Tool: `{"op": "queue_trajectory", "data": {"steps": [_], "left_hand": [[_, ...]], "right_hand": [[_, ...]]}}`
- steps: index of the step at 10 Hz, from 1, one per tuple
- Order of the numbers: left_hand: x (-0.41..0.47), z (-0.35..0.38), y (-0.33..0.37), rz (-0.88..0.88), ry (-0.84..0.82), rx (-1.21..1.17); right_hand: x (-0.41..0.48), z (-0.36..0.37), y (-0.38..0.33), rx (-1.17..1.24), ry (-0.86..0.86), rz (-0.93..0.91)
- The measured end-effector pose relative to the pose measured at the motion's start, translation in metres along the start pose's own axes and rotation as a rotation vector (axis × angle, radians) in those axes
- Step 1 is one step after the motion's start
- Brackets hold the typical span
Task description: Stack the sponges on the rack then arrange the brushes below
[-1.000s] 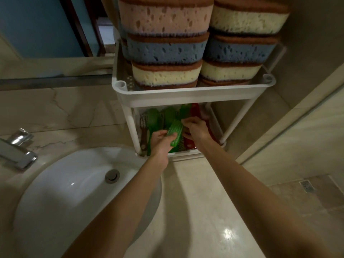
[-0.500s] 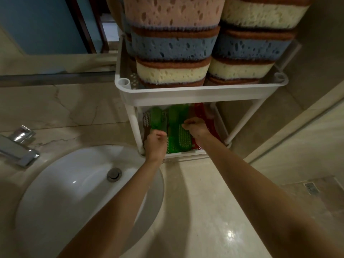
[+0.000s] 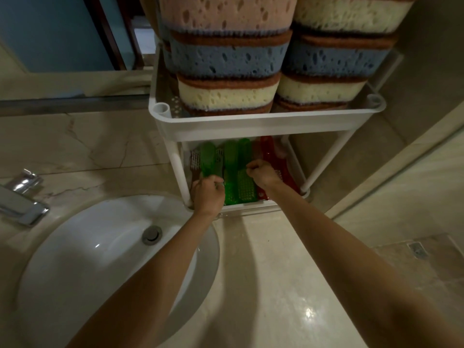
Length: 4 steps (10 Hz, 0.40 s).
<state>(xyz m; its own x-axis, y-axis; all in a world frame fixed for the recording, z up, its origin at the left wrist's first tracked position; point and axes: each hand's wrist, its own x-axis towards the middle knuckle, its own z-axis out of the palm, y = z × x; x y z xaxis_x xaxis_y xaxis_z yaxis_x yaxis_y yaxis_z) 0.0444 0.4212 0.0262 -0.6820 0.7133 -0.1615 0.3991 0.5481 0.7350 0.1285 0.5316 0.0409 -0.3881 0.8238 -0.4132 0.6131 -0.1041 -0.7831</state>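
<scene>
— What stood around the rack (image 3: pixel 263 126)?

— It sat on a pale marble counter (image 3: pixel 263 285), just beside a white basin (image 3: pixel 75 272) with a chrome drain plug (image 3: pixel 151 234). A chrome tap (image 3: pixel 22 199) was at the left edge and a mirror (image 3: pixel 50 33) hung behind. A floor drain (image 3: pixel 416 249) lay low on the right.

— And the sponges (image 3: pixel 226 59)?

— They were piled in two stacks on the top tray, in blue, cream and pink layers, running out past the top of the view.

— Did anything get in the way of the brushes (image 3: pixel 231 159)?

— The top tray overhung them and hid their far ends. The front-left leg (image 3: pixel 179 177) stood close by the left wrist. The brushes lay side by side on the lower shelf (image 3: pixel 248 205): a brownish brush (image 3: pixel 195 162) on the left, green ones in the middle and a red brush (image 3: pixel 270 151) on the right.

— How were the hands placed?

— Both arms reached forward under the tray. The left hand (image 3: pixel 208 194) had its fingers curled over the near ends of the left-side brushes. I could not tell whether it clasped one. The right hand (image 3: pixel 263 173) was knuckles-up with bent fingers, its tips at the bristled green brush (image 3: pixel 246 184), next to the red brush. I could not tell whether that was a pinch or only a touch.

— Was there any lettering?

— It was too dim to read.
</scene>
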Motion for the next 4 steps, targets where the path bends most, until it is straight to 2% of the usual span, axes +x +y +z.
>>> {"op": "queue_trajectory", "data": {"steps": [1, 2, 4], "left_hand": [[0.0021, 0.0020, -0.0016, 0.029, -0.030, 0.095], [0.0067, 0.0032, -0.0049, 0.067, -0.030, 0.186], [0.0073, 0.0048, -0.0055, 0.067, -0.094, 0.226]], "right_hand": [[-0.0024, 0.0026, 0.0004, -0.236, -0.006, -0.097], [-0.0027, 0.0081, 0.0023, -0.359, 0.042, -0.196], [-0.0032, 0.0066, 0.0059, -0.404, 0.073, -0.199]]}}
